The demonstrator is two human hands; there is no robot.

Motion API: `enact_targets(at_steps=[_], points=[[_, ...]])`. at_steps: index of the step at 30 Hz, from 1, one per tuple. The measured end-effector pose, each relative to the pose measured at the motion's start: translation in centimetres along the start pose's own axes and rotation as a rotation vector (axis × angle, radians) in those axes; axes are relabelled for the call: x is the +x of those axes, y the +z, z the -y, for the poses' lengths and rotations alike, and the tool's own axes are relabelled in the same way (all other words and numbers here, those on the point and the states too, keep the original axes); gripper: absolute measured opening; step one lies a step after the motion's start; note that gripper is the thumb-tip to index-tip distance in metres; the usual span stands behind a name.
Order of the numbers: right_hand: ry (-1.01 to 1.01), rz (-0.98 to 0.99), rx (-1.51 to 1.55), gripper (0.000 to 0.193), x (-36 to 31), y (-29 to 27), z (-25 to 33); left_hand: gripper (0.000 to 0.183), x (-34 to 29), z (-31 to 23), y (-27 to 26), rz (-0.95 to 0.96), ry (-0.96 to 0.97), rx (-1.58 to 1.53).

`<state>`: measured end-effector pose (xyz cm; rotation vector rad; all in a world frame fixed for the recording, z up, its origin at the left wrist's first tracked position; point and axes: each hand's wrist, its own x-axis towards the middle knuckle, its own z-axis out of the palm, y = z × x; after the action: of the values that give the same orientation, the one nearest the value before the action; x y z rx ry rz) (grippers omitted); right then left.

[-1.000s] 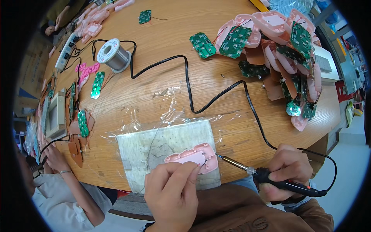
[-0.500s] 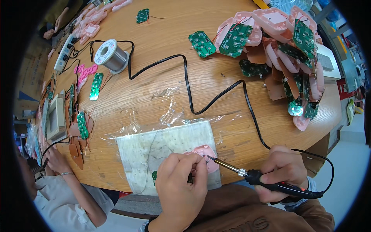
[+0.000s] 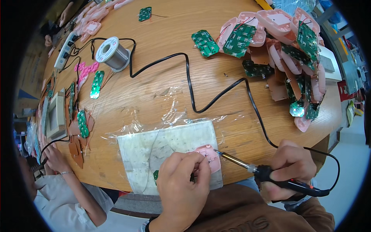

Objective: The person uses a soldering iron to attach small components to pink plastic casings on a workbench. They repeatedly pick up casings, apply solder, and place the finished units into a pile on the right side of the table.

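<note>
My right hand (image 3: 293,168) is wrapped round the black handle of a soldering iron (image 3: 284,181). The iron's metal tip points left, by the upper right edge of a small pink plastic shell (image 3: 210,156). My left hand (image 3: 183,178) is closed in a pinch over the shell's left part, and its fingertips hide what they grip. Beneath both lies a worn whitish pad (image 3: 135,152). A bit of green circuit board (image 3: 155,176) shows at the left hand's edge. Thin solder wire (image 3: 150,158) curves across the pad beside that hand.
The iron's black cord (image 3: 189,77) winds over the table. A solder spool (image 3: 118,58) stands at back left. Pink shells with green boards (image 3: 239,40) pile up at right. A power strip (image 3: 65,50) lies far left. At left, another person's hand (image 3: 56,158) works near a box.
My right hand has drawn the soldering iron back to the right, its tip leaving the shell's inside near my left fingertips. My left hand stays pinched, almost in place.
</note>
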<state>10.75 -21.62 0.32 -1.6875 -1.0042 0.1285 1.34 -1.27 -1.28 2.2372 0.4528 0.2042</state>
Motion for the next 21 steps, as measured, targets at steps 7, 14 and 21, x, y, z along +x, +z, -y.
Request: enact_targets(at_steps=[7,14,21], points=[[0.010,-0.106,-0.003,0.032,-1.5,-0.2,0.1,0.012,-0.2,0.1,0.3,-0.019,-0.011,-0.014],[-0.025,-0.361,0.014,0.034,-3.4,1.8,0.1,0.017,0.1,-0.8,-0.2,0.011,-0.018,0.043],[-0.039,-0.711,0.104,0.035,-4.3,2.4,1.0,0.052,-0.8,-1.4,-3.0,0.149,0.217,0.484]])
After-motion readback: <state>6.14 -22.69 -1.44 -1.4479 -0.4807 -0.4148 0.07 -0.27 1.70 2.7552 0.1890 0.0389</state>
